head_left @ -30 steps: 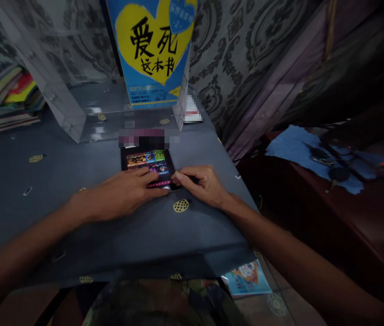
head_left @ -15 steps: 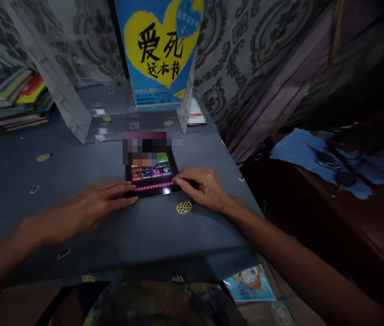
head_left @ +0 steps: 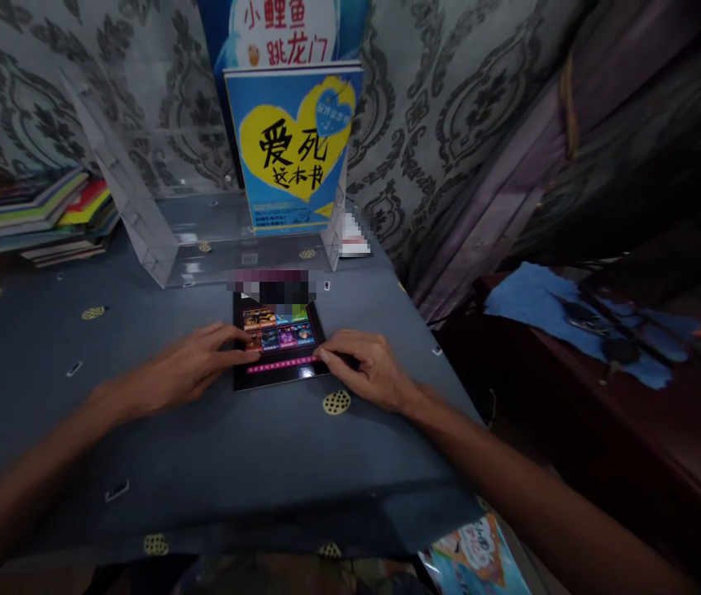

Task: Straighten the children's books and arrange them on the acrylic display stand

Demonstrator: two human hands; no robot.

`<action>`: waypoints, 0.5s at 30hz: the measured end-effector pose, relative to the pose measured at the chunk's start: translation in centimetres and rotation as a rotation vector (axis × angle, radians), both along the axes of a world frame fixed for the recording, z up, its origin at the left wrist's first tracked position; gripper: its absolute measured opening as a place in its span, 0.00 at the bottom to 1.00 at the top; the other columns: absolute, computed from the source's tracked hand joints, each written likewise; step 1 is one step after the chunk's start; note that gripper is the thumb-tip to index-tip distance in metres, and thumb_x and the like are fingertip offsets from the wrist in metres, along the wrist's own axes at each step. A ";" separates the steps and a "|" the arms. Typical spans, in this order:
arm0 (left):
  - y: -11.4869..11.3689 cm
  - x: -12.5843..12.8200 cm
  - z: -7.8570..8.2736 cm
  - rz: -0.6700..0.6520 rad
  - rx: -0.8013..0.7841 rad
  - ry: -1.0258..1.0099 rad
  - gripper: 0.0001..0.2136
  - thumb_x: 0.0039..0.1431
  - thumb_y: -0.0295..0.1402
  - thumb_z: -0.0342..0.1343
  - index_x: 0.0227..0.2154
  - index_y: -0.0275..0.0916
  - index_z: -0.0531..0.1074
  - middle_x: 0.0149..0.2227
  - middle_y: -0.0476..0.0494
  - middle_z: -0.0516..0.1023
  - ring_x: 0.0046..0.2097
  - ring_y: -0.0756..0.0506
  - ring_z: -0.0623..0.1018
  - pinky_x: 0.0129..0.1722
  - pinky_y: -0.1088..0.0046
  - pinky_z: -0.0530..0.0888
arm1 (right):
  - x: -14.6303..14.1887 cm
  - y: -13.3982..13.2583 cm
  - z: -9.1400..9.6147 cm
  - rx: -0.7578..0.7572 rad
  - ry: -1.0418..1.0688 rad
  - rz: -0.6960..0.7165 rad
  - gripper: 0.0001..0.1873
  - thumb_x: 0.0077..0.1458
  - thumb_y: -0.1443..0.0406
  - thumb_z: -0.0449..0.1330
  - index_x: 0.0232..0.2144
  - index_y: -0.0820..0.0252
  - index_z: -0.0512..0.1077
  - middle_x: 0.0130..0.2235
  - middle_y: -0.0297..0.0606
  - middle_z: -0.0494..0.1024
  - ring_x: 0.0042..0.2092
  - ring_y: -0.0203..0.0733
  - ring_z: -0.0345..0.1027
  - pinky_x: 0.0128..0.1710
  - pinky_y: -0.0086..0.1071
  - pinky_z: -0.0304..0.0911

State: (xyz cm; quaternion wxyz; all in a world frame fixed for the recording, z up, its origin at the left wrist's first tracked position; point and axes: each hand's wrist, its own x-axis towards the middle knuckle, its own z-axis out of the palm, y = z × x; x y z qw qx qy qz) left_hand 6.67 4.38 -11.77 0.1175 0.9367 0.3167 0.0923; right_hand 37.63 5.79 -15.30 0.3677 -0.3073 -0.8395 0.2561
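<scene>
A thin black book (head_left: 276,382) with rows of small colourful pictures and a pink strip lies flat on the table; its upper part is blurred out by pixelation. My left hand (head_left: 193,364) reaches over its left edge, fingers stretched out, the fingertips resting on the cover by the lower pictures. At the right edge, my right hand (head_left: 369,368) is closed, with thumb and forefinger pinched at the book's border and the other fingers curled under.
Behind the book stands a clear acrylic rack (head_left: 158,248) holding an upright blue book with a yellow heart (head_left: 292,149). A stack of books (head_left: 46,215) lies at the far left. Right of the table, a blue cloth (head_left: 530,306) lies on a dark red surface (head_left: 636,413).
The camera has tilted up, so the table sits lower in view. My left hand has slid up and further onto the cover. My right hand stays at the right edge.
</scene>
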 end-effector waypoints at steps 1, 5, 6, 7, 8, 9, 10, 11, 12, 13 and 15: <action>0.2 0.1 -0.2 -0.011 0.038 0.012 0.24 0.69 0.24 0.42 0.64 0.53 0.61 0.57 0.41 0.69 0.52 0.42 0.71 0.48 0.60 0.74 | -0.1 0.0 0.0 -0.018 0.003 -0.017 0.15 0.66 0.64 0.53 0.30 0.61 0.76 0.28 0.35 0.76 0.30 0.35 0.68 0.31 0.30 0.62; 0.9 1.3 -1.0 -0.035 0.138 0.087 0.30 0.63 0.19 0.44 0.63 0.54 0.62 0.55 0.41 0.68 0.52 0.40 0.68 0.49 0.59 0.72 | -0.3 -0.1 0.2 -0.097 0.022 -0.087 0.17 0.66 0.62 0.52 0.30 0.61 0.76 0.29 0.36 0.78 0.29 0.35 0.69 0.31 0.29 0.63; 1.0 1.8 -1.0 -0.037 0.146 0.108 0.30 0.62 0.18 0.45 0.63 0.53 0.62 0.54 0.41 0.68 0.52 0.40 0.68 0.50 0.59 0.71 | -0.4 -0.1 0.3 -0.108 0.029 -0.106 0.17 0.66 0.62 0.52 0.30 0.61 0.76 0.28 0.36 0.78 0.29 0.35 0.69 0.30 0.29 0.63; 1.2 2.4 -1.0 -0.041 0.151 0.131 0.30 0.61 0.18 0.45 0.63 0.53 0.62 0.53 0.41 0.68 0.52 0.40 0.68 0.50 0.59 0.71 | -0.4 -0.1 0.3 -0.114 0.039 -0.127 0.17 0.66 0.61 0.52 0.30 0.61 0.76 0.28 0.35 0.78 0.28 0.35 0.69 0.30 0.29 0.63; 1.4 2.9 -0.9 -0.043 0.152 0.155 0.30 0.62 0.19 0.45 0.63 0.53 0.63 0.51 0.41 0.68 0.51 0.40 0.68 0.50 0.59 0.71 | -0.4 0.0 0.2 -0.116 0.051 -0.147 0.17 0.66 0.61 0.52 0.31 0.61 0.76 0.28 0.35 0.78 0.28 0.35 0.69 0.30 0.29 0.63; 1.5 3.5 -0.7 -0.048 0.153 0.177 0.29 0.63 0.20 0.45 0.63 0.53 0.63 0.50 0.41 0.68 0.50 0.40 0.69 0.50 0.59 0.70 | -0.4 0.0 0.2 -0.117 0.061 -0.165 0.16 0.66 0.61 0.52 0.32 0.61 0.76 0.28 0.35 0.78 0.28 0.35 0.69 0.29 0.29 0.63; 1.7 4.2 -0.5 -0.054 0.154 0.194 0.28 0.64 0.20 0.45 0.63 0.52 0.63 0.50 0.40 0.68 0.50 0.40 0.69 0.51 0.58 0.70 | -0.4 0.0 0.1 -0.118 0.069 -0.176 0.16 0.66 0.61 0.52 0.34 0.61 0.77 0.28 0.35 0.78 0.27 0.35 0.68 0.29 0.29 0.63; 1.8 4.8 -0.3 -0.058 0.153 0.205 0.28 0.64 0.20 0.45 0.63 0.52 0.63 0.49 0.41 0.68 0.50 0.40 0.69 0.52 0.57 0.69 | -0.4 0.1 0.0 -0.122 0.072 -0.181 0.15 0.66 0.61 0.52 0.36 0.61 0.77 0.28 0.35 0.78 0.27 0.35 0.68 0.29 0.28 0.62; 2.0 5.4 -0.2 -0.061 0.151 0.210 0.28 0.65 0.20 0.45 0.63 0.52 0.63 0.49 0.41 0.69 0.50 0.40 0.69 0.54 0.56 0.68 | -0.3 0.1 -0.1 -0.124 0.073 -0.185 0.14 0.65 0.61 0.53 0.38 0.61 0.77 0.29 0.35 0.79 0.27 0.35 0.68 0.28 0.28 0.62; 2.1 6.0 0.0 -0.060 0.151 0.208 0.28 0.65 0.20 0.45 0.63 0.52 0.63 0.48 0.41 0.69 0.49 0.40 0.70 0.55 0.56 0.67 | -0.3 0.1 -0.1 -0.125 0.071 -0.189 0.14 0.65 0.61 0.53 0.39 0.61 0.77 0.29 0.35 0.79 0.27 0.35 0.68 0.28 0.28 0.62; 2.3 7.0 0.2 -0.049 0.161 0.212 0.27 0.65 0.20 0.44 0.63 0.53 0.64 0.47 0.42 0.69 0.48 0.40 0.70 0.54 0.56 0.67 | -0.2 0.0 -0.2 -0.120 0.054 -0.196 0.13 0.65 0.62 0.53 0.42 0.60 0.76 0.29 0.34 0.79 0.26 0.35 0.68 0.29 0.28 0.62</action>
